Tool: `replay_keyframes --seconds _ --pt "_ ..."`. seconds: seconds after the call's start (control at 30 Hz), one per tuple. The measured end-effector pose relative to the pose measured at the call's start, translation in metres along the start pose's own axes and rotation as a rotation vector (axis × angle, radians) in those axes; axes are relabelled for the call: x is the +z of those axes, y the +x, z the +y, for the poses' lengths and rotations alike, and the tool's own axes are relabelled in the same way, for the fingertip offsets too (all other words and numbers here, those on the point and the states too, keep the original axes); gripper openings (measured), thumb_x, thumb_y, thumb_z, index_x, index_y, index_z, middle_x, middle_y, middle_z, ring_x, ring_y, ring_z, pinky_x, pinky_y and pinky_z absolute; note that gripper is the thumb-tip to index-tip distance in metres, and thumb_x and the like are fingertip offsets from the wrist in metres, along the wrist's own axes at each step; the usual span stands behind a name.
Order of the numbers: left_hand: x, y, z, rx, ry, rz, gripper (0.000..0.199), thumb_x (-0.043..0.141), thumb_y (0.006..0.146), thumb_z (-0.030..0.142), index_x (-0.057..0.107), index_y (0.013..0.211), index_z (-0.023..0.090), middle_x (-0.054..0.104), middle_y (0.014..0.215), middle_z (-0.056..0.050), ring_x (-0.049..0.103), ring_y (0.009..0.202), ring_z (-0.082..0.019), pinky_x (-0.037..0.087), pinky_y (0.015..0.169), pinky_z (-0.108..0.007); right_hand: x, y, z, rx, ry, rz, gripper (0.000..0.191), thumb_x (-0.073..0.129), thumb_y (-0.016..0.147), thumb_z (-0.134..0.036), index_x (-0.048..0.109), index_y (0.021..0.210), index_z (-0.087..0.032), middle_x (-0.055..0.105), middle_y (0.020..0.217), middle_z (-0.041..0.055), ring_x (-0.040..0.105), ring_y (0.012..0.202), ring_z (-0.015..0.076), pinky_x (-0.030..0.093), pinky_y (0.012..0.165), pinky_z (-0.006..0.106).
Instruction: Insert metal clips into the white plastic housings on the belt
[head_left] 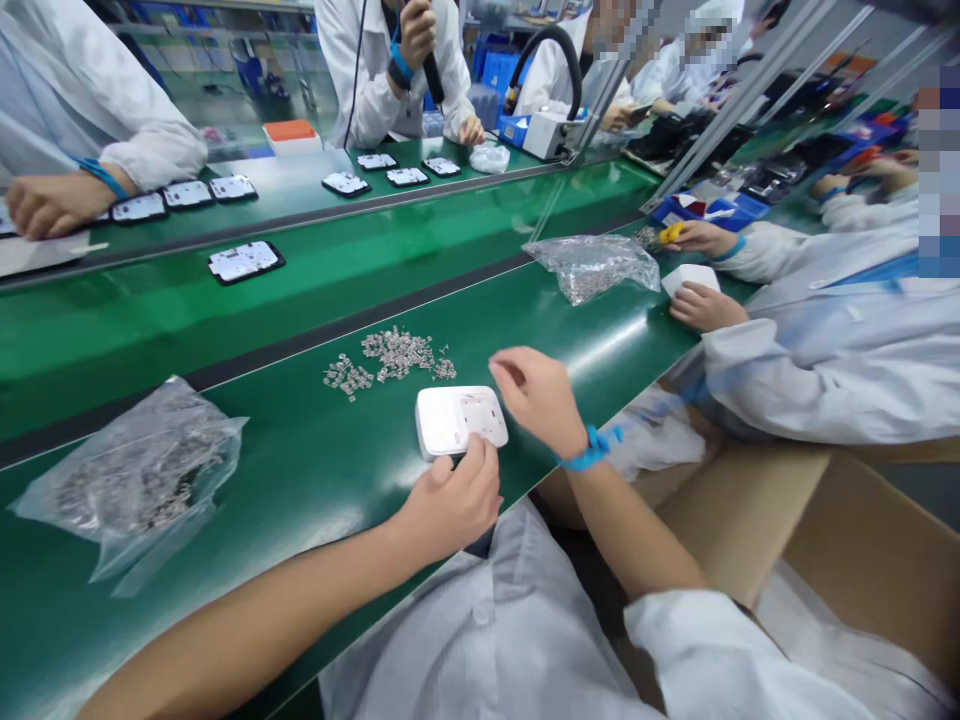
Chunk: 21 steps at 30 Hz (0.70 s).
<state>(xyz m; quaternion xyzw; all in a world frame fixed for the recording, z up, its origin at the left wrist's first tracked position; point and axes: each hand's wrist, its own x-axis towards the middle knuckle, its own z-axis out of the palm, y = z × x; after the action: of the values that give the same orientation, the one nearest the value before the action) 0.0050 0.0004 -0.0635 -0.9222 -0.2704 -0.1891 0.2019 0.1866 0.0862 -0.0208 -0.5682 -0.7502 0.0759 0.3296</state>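
A white plastic case (442,420) with rounded corners lies on the green bench, its recessed side facing up. At its near right edge, my left hand (457,495) has its fingers bent together against the case, thumb raised. My right hand (541,398) hovers just right of the case, fingers curled towards the thumb; whatever is between the fingertips is too small to make out. Beyond the case, small metal pieces (397,353) are scattered in loose piles.
Clear plastic bags of metal parts lie at left (135,460) and farther right (596,265). Behind a dark strip runs a green belt carrying a black-edged white panel (246,261). Co-workers sit opposite and at right, one holding another white case (690,280). A cardboard box (750,510) stands beside me.
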Motion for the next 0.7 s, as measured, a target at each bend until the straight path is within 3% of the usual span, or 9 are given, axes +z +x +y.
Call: replay_keyframes --seconds 0.13,0.23,0.37,0.53,0.7 --pt "0.002 -0.003 0.004 -0.059 0.069 0.045 0.022 0.059 0.093 0.026 0.072 0.108 0.015 0.07 0.118 -0.013 0.062 0.113 -0.028 0.029 0.067 -0.037 0.04 0.08 0.004 0.134 -0.141 -0.317 0.022 0.061 0.095 -0.038 0.068 0.087 -0.019 0.072 0.08 0.0065 0.064 0.074 0.0201 0.045 0.068 0.03" --pt "0.004 -0.005 0.008 -0.085 0.116 0.081 0.022 0.06 0.092 0.025 0.071 0.11 0.017 0.07 0.117 -0.011 0.064 0.109 -0.028 0.029 0.069 -0.038 0.065 0.105 -0.001 0.176 -0.222 -0.424 0.017 0.068 0.091 -0.03 0.068 0.081 -0.016 0.073 0.084 0.0114 0.066 0.08 0.0223 0.046 0.07 0.03" --pt "0.004 -0.005 0.012 -0.163 0.122 0.065 0.029 0.059 0.094 0.029 0.068 0.117 0.014 0.07 0.121 -0.016 0.065 0.109 -0.029 0.03 0.075 -0.04 0.07 0.104 0.0 0.135 -0.225 -0.461 0.008 0.065 0.088 -0.011 0.07 0.083 -0.013 0.074 0.09 0.0131 0.067 0.087 0.0223 0.047 0.079 0.031" --pt "0.003 -0.003 0.012 -0.169 0.07 0.009 0.036 0.055 0.095 0.032 0.067 0.12 0.01 0.071 0.12 -0.02 0.062 0.121 -0.037 0.031 0.08 -0.041 0.06 0.093 0.011 0.086 -0.174 -0.456 0.008 0.067 0.089 -0.014 0.071 0.096 -0.015 0.074 0.093 0.0072 0.067 0.089 0.0198 0.048 0.084 0.03" --pt "0.002 -0.003 0.01 -0.124 0.119 -0.004 0.038 0.051 0.097 0.034 0.065 0.122 0.009 0.07 0.12 -0.021 0.063 0.117 -0.036 0.033 0.084 -0.041 0.042 0.075 0.021 0.053 -0.004 -0.401 0.011 0.066 0.082 -0.009 0.07 0.088 -0.016 0.074 0.084 0.0031 0.068 0.081 0.0178 0.051 0.078 0.029"
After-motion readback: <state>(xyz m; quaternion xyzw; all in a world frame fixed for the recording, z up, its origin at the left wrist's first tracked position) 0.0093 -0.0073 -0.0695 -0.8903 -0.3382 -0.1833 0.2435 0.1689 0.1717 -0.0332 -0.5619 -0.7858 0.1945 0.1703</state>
